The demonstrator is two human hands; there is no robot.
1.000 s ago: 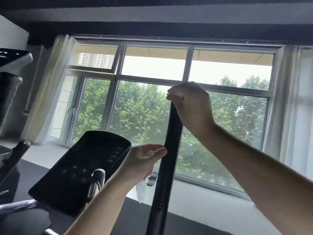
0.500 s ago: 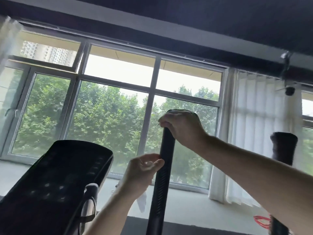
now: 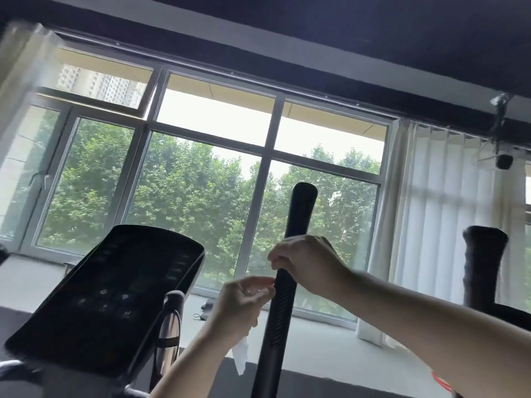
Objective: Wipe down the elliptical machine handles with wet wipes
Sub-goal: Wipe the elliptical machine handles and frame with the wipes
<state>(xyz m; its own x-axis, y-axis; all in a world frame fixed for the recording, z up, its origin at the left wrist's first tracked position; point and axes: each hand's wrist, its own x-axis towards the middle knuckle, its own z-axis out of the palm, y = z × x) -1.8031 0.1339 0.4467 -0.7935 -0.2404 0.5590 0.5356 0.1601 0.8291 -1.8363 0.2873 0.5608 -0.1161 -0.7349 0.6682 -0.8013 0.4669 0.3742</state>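
Handle (image 3: 301,208) in right hand (image 3: 310,265), wipe (image 3: 240,357) in left hand (image 3: 238,308)

Grey floor (image 3: 316,349) bears a small dark object (image 3: 207,305), perhaps corded.

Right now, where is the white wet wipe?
In the head view, the white wet wipe hangs from the left hand, low and centre, just left of the tall black elliptical handle that the right hand grips.

text: none legible | console (image 3: 115,297): faint button marks; too dim to read
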